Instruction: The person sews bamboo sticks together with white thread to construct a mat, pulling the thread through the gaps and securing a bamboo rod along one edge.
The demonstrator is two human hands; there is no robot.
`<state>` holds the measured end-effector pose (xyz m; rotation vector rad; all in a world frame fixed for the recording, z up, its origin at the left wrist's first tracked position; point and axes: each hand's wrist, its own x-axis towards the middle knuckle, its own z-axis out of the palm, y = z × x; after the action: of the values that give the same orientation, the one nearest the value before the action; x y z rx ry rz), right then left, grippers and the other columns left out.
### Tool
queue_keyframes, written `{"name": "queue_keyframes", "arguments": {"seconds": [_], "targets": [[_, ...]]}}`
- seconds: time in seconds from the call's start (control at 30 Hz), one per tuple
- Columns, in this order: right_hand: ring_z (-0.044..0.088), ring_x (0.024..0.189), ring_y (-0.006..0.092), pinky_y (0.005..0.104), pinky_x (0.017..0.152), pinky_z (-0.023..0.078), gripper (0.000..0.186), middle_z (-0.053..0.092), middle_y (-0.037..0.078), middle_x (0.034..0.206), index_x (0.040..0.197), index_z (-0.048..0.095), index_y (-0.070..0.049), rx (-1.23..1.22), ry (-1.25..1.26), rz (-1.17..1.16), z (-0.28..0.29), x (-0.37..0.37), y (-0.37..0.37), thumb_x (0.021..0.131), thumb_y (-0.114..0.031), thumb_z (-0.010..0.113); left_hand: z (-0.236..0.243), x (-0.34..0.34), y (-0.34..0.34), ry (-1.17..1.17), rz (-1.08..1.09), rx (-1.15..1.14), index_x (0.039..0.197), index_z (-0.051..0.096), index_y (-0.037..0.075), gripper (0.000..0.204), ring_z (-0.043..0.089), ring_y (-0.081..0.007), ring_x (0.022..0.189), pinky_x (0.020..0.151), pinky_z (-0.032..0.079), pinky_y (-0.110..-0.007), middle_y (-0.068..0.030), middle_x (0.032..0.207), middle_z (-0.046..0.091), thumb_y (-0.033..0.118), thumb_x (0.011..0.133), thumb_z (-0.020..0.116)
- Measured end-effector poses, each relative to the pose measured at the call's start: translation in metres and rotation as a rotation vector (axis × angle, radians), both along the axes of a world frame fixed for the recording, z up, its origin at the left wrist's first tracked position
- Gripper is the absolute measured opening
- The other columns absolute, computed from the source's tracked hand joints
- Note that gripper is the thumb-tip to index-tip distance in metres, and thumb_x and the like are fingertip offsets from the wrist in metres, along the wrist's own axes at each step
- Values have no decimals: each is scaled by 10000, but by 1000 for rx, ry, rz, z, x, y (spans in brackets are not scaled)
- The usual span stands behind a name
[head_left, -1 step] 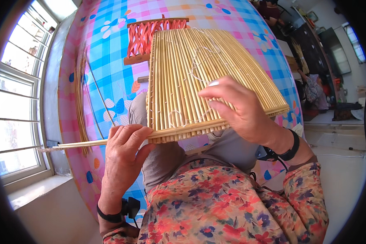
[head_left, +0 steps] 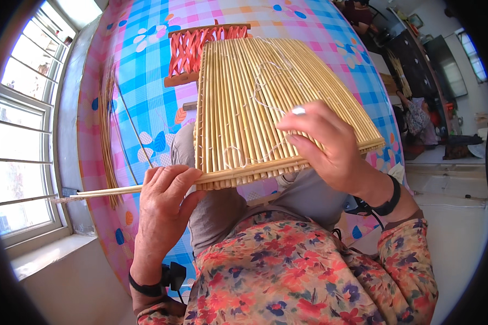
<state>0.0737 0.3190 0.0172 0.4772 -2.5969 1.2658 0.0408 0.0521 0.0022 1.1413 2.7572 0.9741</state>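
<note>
Left hand [head_left: 165, 203] fingers clamped round a thin bamboo stick [head_left: 106, 192], which pokes out left toward the window [head_left: 21, 146] and runs right along the near edge of a woven bamboo mat [head_left: 255, 103]. Right hand [head_left: 331, 149] grips the mat's near right edge, fingers pinched on it, thumb on top. Mat held tilted above the lap, over the checked pink-blue cloth [head_left: 146, 81]. White string [head_left: 265, 81] loops loosely across the slats. Red woven frame [head_left: 192, 49] lies just behind the mat, loose bamboo strips [head_left: 109, 130] on the cloth's left
</note>
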Motion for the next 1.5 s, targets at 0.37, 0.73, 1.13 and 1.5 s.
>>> {"name": "queue_keyframes", "arguments": {"seconds": [0.37, 0.73, 1.13, 1.5], "targets": [[613, 768, 221, 302, 673, 510, 289, 589, 116, 891, 1103, 563, -21, 36, -142, 241, -51, 62, -22, 828, -90, 619, -8, -8, 4, 226, -134, -116, 1010, 538, 36, 398, 541, -275, 842, 764, 410, -387, -92, 892, 549, 89, 668, 734], [588, 938, 195, 303, 825, 489, 386, 590, 127, 1088, 1274, 458, -7, -187, -395, 205, -54, 50, -31, 902, -88, 522, -24, -8, 10, 389, -85, -90, 895, 530, 61, 318, 535, -252, 770, 715, 409, -379, -55, 797, 519, 143, 667, 736], [582, 870, 334, 392, 754, 479, 259, 581, 159, 901, 1060, 557, -28, 89, -171, 227, -16, 38, -18, 821, -125, 575, -23, -4, 8, 325, -81, -85, 872, 537, 66, 274, 522, -250, 753, 691, 400, -373, -50, 795, 502, 154, 686, 718], [525, 785, 269, 363, 711, 431, 157, 530, 91, 806, 877, 603, -43, 79, -106, 217, -23, -7, -44, 760, -120, 673, -27, -1, 7, 289, -93, -28, 851, 523, 65, 235, 521, -232, 733, 659, 404, -367, -49, 796, 500, 151, 711, 691]]}}
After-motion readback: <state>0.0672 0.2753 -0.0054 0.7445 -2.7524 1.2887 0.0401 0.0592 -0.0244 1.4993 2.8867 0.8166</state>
